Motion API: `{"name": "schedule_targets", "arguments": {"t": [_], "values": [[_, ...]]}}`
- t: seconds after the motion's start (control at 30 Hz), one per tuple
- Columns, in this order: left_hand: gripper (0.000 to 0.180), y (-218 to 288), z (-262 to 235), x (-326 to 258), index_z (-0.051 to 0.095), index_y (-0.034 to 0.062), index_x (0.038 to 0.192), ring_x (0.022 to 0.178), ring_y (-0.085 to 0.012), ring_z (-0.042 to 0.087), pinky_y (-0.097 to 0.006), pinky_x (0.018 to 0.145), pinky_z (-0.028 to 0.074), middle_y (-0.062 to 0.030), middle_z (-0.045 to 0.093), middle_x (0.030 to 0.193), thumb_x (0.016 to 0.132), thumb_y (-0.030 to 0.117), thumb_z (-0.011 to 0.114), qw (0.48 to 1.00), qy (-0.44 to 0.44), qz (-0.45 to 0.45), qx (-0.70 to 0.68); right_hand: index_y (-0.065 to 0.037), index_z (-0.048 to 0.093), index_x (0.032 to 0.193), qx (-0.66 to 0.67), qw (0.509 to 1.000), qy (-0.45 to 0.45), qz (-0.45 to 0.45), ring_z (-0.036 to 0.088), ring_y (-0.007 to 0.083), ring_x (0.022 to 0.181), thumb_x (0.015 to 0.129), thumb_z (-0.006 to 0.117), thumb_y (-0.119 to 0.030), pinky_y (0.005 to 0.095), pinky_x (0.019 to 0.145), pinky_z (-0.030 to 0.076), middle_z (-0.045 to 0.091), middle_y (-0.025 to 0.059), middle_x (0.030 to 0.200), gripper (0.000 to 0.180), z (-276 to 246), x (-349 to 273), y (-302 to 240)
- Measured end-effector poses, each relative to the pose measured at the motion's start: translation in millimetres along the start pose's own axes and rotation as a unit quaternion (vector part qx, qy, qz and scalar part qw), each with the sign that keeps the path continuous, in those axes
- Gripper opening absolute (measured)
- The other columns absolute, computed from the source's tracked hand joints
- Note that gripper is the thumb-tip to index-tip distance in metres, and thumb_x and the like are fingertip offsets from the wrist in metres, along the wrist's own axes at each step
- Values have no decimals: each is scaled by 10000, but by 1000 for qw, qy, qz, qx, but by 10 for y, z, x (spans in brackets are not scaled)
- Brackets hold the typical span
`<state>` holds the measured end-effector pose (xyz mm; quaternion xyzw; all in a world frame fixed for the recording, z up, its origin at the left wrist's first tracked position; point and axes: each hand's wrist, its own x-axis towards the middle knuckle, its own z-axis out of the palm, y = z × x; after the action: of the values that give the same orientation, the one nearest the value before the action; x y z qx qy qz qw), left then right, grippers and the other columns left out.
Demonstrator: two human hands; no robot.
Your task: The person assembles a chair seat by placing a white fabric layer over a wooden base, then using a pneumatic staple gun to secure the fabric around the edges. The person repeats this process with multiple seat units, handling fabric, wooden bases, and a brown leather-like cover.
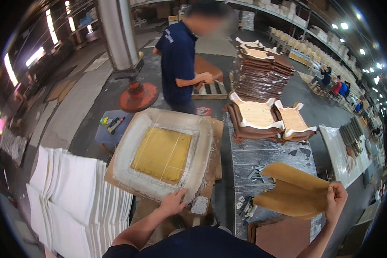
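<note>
My right hand (336,200) grips one edge of a floppy tan sheet (294,189), perhaps leather or fabric, which curls above the table on the right. My left hand (173,202) lies with its fingers stretched on the near rim of a square pale padded frame (129,142). Within the frame is a yellow panel (162,154) crossed by thin white strings. The frame sits on a brown board (207,185) in front of me. A small whitish patch (199,205) is on the board's near right corner, right of my left hand.
White sheets (69,189) are piled at my left. On the plastic-covered table (253,150) lie metal strips (256,173), brown panels (281,238) and upholstered seats (256,112). A co-worker (176,64) stands beyond, near a tall brown stack (262,73) and a post (118,38).
</note>
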<state>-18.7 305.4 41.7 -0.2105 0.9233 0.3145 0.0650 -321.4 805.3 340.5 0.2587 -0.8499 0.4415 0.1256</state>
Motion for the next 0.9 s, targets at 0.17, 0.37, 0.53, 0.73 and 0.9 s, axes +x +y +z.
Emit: {"name": "schedule_targets", "arguments": {"t": [0.17,0.37,0.53,0.73,0.9], "values": [[719,-77,-81,-301,499,109,1642,1475,-405,565,-616,1337,268,-206,644,1537,990,313,726,995,-10,-91,32,1,658,917,-9,994,-66,-90,465,89,703,947,726,-79,303,637,352,550,-1,798,110,459,381,-210],[654,-80,-27,-486,596,127,1559,1497,-393,535,-642,1322,281,-171,653,1512,944,278,760,985,84,-145,44,-20,683,866,60,980,-125,-140,401,77,571,903,761,-97,297,566,320,462,-3,650,116,778,544,-419],[628,-317,-34,-646,615,130,1532,1517,-433,501,-647,1325,279,-158,640,1520,927,184,776,973,153,-147,85,-88,735,857,110,939,-223,-238,598,143,500,843,793,-98,296,535,447,629,19,621,61,1037,457,-697],[610,-658,-110,-743,637,88,1509,1484,-507,511,-647,1308,311,-188,644,1492,910,125,747,962,220,-122,108,-96,754,863,149,894,-331,-262,674,216,538,795,857,-72,348,531,489,681,34,658,126,1670,205,-1168],[747,-875,-157,-807,582,61,1549,1507,-502,445,-656,1301,286,-216,574,1524,843,138,811,962,228,-96,111,-134,752,956,178,841,-424,-286,719,296,660,856,851,-98,397,582,547,713,56,756,145,2180,-100,-1627]]}}
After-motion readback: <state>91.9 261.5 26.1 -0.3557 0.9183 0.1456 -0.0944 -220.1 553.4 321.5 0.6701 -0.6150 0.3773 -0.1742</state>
